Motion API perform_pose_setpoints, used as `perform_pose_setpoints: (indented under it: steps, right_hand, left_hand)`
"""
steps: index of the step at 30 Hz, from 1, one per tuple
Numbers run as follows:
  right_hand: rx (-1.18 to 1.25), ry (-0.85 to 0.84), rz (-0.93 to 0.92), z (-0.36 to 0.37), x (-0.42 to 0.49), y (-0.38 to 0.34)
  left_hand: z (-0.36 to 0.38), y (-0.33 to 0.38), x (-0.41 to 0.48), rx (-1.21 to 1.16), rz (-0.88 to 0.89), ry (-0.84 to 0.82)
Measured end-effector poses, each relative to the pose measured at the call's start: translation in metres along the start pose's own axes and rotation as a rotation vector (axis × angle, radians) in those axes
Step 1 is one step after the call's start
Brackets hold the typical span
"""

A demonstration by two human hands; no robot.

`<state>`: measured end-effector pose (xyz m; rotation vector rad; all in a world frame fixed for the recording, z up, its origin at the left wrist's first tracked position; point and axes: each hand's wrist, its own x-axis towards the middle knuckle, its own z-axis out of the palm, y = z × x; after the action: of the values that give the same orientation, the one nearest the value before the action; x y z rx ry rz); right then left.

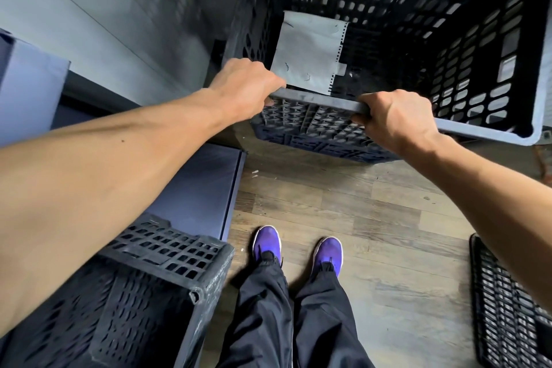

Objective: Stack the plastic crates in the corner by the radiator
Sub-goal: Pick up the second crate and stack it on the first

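Gripping the crate point(388, 24) near rim, left hand point(245, 86) and right hand point(394, 119) extend forward.

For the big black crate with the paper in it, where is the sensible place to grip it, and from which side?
Grip the big black crate by its near top rim, coming from the person's side. That edge is a solid flat lip above perforated walls, and it faces the body. The left hand and right hand already wrap it, spread apart, which should keep the crate level.
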<state>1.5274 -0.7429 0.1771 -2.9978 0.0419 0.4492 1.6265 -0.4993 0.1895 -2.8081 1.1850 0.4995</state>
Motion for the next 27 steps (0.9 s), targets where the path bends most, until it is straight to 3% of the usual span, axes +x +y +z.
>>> perform_pose_setpoints:
  steps: [10, 21, 27]
  right_hand:
    - [-0.017, 0.028, -0.012, 0.002, -0.004, 0.000]
    - [0.024, -0.169, -0.019, -0.005, 0.009, 0.007]
    - [-0.047, -0.090, -0.047, -0.004, 0.012, 0.010]
  left_hand:
    - [0.002, 0.000, -0.002, -0.126, -0.052, -0.037]
    - [0.019, -0.001, 0.000, -0.134, -0.059, 0.064]
    - [0.017, -0.008, 0.008, -0.117, -0.020, 0.021]
